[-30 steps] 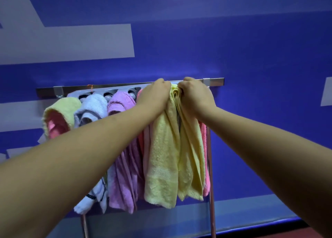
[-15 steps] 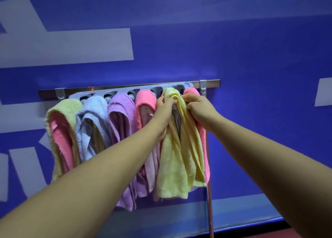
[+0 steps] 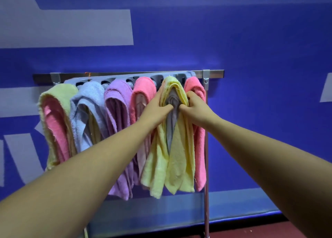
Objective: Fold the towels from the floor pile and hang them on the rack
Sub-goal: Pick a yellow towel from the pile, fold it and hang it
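— Yellow towel point(image 3: 172, 158): position?
— Draped over an arm of the rack point(image 3: 125, 74), between the two hands, both halves hanging down past the wrists. A grey layer showed inside its fold.
— Hands?
— Left hand point(image 3: 156, 110) gripped the left flap and right hand point(image 3: 195, 108) the right flap. Fingers were curled round the cloth, thumbs pressed inward toward the grey layer, nearly meeting.
— Change over the last second?
— Both hands had dropped from the top rail, where they bunched the fold, to just below the fold. The towel hung wider and more evenly. My reading: hanging was done for this one, and only straightening remained.
— Count on the rack?
— Six hanging bundles. Outward from the left hand:
  - one pink towel point(image 3: 143, 86), just beside it
  - one purple towel point(image 3: 118, 101)
  - one light blue towel point(image 3: 89, 97)
  - one yellow-green towel point(image 3: 53, 94), with pink cloth inside
  Between the hands was the yellow one. Just beyond the right hand was a second pink towel point(image 3: 199, 147).
— Floor pile?
— Out of view, so the number left could not be told.
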A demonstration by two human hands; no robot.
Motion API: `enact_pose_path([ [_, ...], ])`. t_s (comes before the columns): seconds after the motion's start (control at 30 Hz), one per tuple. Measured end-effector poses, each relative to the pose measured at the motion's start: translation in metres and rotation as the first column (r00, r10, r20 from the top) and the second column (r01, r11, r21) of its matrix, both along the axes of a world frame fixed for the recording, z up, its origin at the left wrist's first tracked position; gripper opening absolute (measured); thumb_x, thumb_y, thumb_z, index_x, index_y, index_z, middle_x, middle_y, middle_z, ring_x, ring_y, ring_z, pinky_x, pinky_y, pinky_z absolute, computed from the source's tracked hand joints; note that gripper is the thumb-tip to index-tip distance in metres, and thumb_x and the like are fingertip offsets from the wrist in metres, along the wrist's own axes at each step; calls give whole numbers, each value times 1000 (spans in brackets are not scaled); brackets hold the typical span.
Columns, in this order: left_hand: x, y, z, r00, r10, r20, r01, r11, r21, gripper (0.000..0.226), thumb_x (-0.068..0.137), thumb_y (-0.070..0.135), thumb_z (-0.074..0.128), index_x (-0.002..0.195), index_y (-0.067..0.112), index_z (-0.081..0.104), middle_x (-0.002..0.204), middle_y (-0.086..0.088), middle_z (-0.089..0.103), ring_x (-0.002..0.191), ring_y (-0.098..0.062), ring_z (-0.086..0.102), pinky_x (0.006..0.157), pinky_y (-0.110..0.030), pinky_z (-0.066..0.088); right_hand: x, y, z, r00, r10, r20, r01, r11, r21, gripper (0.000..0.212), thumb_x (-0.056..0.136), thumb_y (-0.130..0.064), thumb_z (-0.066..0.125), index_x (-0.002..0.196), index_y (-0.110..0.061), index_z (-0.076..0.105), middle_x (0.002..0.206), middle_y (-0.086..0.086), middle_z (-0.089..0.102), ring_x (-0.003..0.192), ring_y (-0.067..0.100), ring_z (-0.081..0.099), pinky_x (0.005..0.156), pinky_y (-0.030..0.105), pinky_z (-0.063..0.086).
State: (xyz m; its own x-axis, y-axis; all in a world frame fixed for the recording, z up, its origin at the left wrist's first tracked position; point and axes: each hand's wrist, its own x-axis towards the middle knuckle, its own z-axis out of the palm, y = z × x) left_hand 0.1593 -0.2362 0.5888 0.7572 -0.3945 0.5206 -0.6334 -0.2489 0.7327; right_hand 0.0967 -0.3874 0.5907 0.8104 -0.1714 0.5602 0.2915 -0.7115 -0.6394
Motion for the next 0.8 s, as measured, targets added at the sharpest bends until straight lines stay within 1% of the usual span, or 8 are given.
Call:
enact_pose_path([
  [0.1, 1, -2, 0, 989, 149, 2, -149, 989, 11, 41, 83, 18, 58, 124, 17, 57, 105, 4, 68, 108, -19, 63, 82, -28, 44, 1, -12, 3, 994, -82, 72, 86, 995, -46, 8, 88, -7, 50, 85, -4, 57, 72, -1, 49, 63, 11, 42, 58, 29, 33],
  [0.17, -1, -2, 1, 953, 295, 69, -296, 955, 10, 5, 86, 9, 52, 90, 13, 53, 84, -5, 61, 95, -32, 60, 65, -32, 29, 1, -21, 3, 967, -207, 149, 213, 977, -24, 20, 87, -6, 51, 68, -13, 53, 62, -3, 47, 57, 11, 40, 52, 25, 29],
  [0.2, -3, -2, 1, 936, 333, 111, -337, 941, 16, 8, 87, 6, 49, 86, 14, 51, 84, -9, 59, 90, -34, 57, 64, -32, 25, 1, -24, 3, 955, -247, 161, 252, 968, -12, 23, 87, -7, 52, 66, -16, 55, 60, -3, 51, 56, 10, 43, 52, 25, 30],
  [0.3, -7, -3, -3, 893, 389, 225, -410, 910, 53, 24, 86, -2, 46, 104, 11, 54, 89, -12, 59, 80, -28, 47, 62, -25, 21, 4, -16, 0, 948, -275, 161, 283, 959, -31, 18, 86, -8, 55, 85, -14, 71, 75, 2, 68, 70, 20, 60, 66, 33, 47],
  [0.4, -7, -7, -8, 884, 333, 327, -398, 904, 157, 46, 84, -7, 47, 125, 14, 52, 103, -19, 67, 94, -39, 60, 67, -30, 31, 9, -4, -6, 941, -302, 152, 300, 953, 38, 16, 82, -10, 55, 94, -16, 63, 87, 3, 66, 82, 28, 60, 73, 41, 52],
  [0.6, -2, -4, -13, 908, 300, 293, -362, 913, 187, 29, 80, -3, 52, 107, 3, 61, 109, -19, 54, 106, -37, 54, 86, -32, 37, 4, 1, -18, 920, -342, 192, 336, 940, 66, 16, 80, -4, 51, 88, -17, 55, 84, 7, 61, 81, 32, 57, 70, 47, 52],
  [0.7, -2, -3, -12, 974, 199, 107, -212, 969, 128, 49, 80, -5, 48, 124, 14, 58, 114, -13, 66, 106, -31, 60, 78, -27, 41, -1, 4, -24, 959, -228, 168, 228, 973, 19, 19, 79, -2, 46, 89, -16, 54, 81, 5, 61, 77, 29, 56, 64, 39, 47],
  [0.8, 3, 4, -16, 994, -47, -102, 50, 998, 30, 70, 65, -3, 56, 129, 24, 49, 111, -14, 65, 101, -28, 64, 78, -36, 50, -11, 12, -32, 986, -137, 94, 138, 990, -9, 22, 83, -5, 43, 98, -20, 52, 83, -2, 59, 75, 21, 55, 56, 27, 36],
])
